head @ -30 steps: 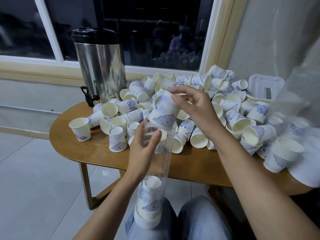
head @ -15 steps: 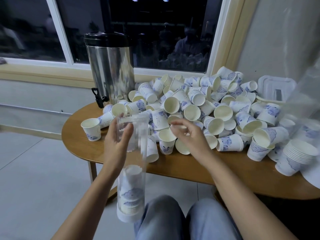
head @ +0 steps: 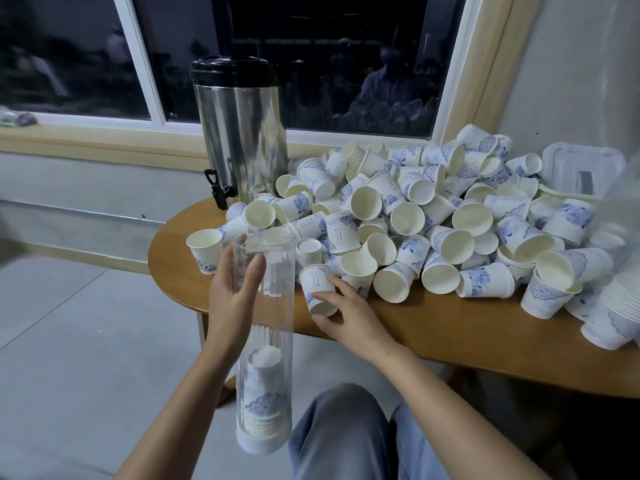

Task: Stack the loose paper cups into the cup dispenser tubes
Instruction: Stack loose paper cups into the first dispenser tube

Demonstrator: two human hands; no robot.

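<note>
Left hand gripped the clear dispenser tube near its open top, fingers and thumb wrapped round it. The tube hung off the worktop, over the person's knees, slightly tilted. Inside it, a nested stack sat at the bottom, mouths down, with most of the tube unfilled.

Right hand was at the near edge of the worktop, its fingers curled round one paper cup at the front of the loose pile. That cup looked mouth-up, though it was hard to be sure.

Risks as I judged them:
- Neighbouring cups leaned close to the gripped one, right by the edge. Pulling it out fast could send some rolling to the floor.
- Thin paper wall, so a hard squeeze would dent the rim and the cup would not nest cleanly.
- If it was mouth-up it needed flipping to match the stack. Dropped in the wrong way, it would jam or sit crooked.
- The tube was held one-handed, high up, with the weight low. A bump at the mouth could swing it or slip the grip.
- The tube mouth was narrow, and a skewed entry would catch the rim.

A steel urn stood behind the pile, well apart from both hands.
</note>
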